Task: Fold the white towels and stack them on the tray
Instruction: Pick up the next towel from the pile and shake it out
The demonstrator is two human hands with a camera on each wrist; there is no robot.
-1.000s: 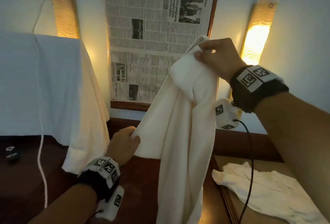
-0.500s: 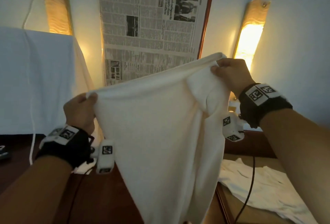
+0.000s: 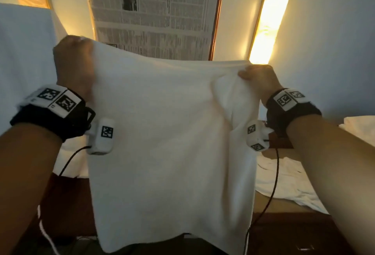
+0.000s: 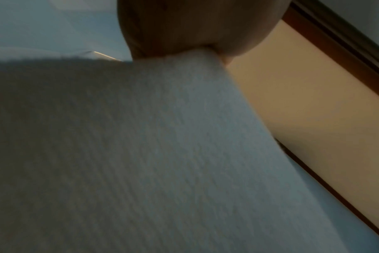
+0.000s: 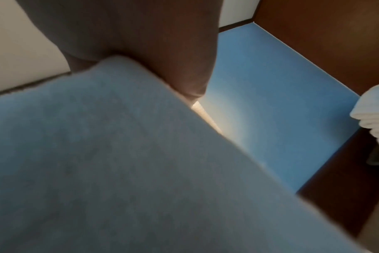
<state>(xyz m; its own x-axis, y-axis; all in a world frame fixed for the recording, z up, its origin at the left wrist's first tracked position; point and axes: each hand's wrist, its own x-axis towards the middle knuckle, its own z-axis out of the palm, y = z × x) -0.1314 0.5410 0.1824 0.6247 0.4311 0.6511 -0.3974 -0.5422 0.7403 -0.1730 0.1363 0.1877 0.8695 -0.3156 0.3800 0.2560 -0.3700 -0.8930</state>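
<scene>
White towel [image 3: 166, 132] ×1 held up; 2 hands, left hand [image 3: 74, 65], right hand [image 3: 258, 81], fingers clamped on top corners; 1 loose towel [image 3: 290, 181] behind.

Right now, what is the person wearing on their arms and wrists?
Both forearms are bare, no sleeves. Each wrist carries a black band: the left band and the right band are topped with white tiles printed with black square codes. Under each hangs a small white camera block, left and right, also code-marked, each trailing a thin black cable.
</scene>
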